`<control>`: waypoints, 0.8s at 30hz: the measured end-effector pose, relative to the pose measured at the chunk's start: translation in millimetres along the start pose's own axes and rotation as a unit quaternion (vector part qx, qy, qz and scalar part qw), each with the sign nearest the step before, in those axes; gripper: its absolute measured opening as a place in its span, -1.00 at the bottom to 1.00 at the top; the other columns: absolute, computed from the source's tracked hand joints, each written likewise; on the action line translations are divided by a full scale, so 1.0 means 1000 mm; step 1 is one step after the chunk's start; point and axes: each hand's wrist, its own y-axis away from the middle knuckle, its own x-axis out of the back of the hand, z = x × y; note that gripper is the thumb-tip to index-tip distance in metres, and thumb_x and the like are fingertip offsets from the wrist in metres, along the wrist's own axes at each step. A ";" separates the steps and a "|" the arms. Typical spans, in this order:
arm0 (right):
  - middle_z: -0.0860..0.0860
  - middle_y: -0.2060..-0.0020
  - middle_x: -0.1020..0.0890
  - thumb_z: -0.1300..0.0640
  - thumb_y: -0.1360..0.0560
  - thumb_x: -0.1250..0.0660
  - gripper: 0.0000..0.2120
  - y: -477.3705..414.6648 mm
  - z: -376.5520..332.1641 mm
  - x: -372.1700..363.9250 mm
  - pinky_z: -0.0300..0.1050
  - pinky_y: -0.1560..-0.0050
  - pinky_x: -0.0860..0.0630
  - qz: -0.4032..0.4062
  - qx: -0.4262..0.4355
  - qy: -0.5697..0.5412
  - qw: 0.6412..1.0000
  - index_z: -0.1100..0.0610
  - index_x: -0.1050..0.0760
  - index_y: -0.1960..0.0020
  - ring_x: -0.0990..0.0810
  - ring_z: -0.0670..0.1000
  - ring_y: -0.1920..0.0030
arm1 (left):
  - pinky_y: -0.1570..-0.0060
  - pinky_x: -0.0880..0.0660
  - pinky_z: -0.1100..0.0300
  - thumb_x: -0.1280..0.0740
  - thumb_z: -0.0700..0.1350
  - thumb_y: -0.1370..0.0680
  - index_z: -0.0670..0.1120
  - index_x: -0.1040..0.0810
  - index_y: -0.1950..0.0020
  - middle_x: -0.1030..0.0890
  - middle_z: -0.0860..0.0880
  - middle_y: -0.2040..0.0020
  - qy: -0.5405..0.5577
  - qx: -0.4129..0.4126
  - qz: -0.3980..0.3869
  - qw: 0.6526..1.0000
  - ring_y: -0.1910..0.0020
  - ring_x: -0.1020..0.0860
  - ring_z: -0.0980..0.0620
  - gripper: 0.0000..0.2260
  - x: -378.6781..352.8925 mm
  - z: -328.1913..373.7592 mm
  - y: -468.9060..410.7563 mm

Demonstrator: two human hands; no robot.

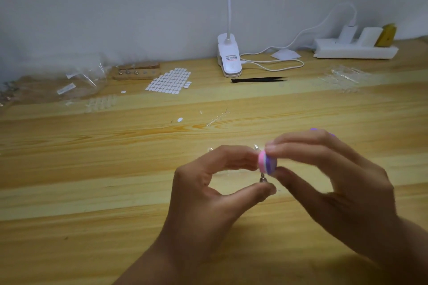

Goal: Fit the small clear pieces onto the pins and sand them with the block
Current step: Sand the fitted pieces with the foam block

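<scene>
My left hand (215, 183) pinches a small metal pin (263, 179) between thumb and forefinger, low over the middle of the wooden table (115, 192). My right hand (335, 176) holds a pink and purple sanding block (267, 162) between thumb and fingertips, right against the top of the pin. The clear piece on the pin is hidden behind the block. A wooden pin holder (136, 71) with three pins stands at the back left. Clear pieces (100, 103) lie in rows in front of it.
A sheet of white oval stickers (170, 81) lies at the back centre, beside black tweezers (259, 80) and a white clip lamp (228, 55). A power strip (354, 50) sits at the back right, clear plastic trays (342, 77) before it. Plastic bags (78, 81) lie at the far left.
</scene>
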 end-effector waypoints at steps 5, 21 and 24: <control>0.03 -0.06 -0.65 0.28 -0.50 -0.43 -0.74 0.001 0.007 0.005 -0.05 -0.07 -0.59 -0.005 -0.015 0.036 0.999 0.17 -0.54 -0.17 -0.66 -0.02 -0.10 | 0.04 -0.58 0.25 -0.61 -0.13 -0.27 0.01 -0.69 0.03 -0.72 0.05 0.10 0.081 0.037 0.002 0.996 0.08 -0.69 0.03 -0.70 0.001 -0.002 0.000; -0.01 -0.08 -0.62 0.30 -0.51 -0.42 -0.74 0.005 0.007 0.002 -0.09 -0.11 -0.56 -0.009 -0.016 0.071 0.997 0.16 -0.53 -0.18 -0.63 -0.03 -0.10 | 0.07 -0.58 0.24 -0.59 -0.13 -0.29 -0.06 -0.68 0.04 -0.72 -0.06 0.11 0.129 0.047 -0.001 0.990 0.12 -0.69 -0.01 -0.72 -0.002 -0.003 0.000; -0.01 -0.05 -0.65 0.32 -0.47 -0.46 -0.70 0.003 0.007 0.003 -0.05 -0.06 -0.60 0.026 -0.050 0.055 0.997 0.17 -0.53 -0.17 -0.66 -0.04 -0.07 | 0.07 -0.57 0.25 -0.58 -0.15 -0.28 -0.04 -0.68 0.10 -0.71 -0.05 0.09 0.177 0.069 -0.001 0.982 0.09 -0.69 0.00 -0.77 -0.002 -0.005 -0.003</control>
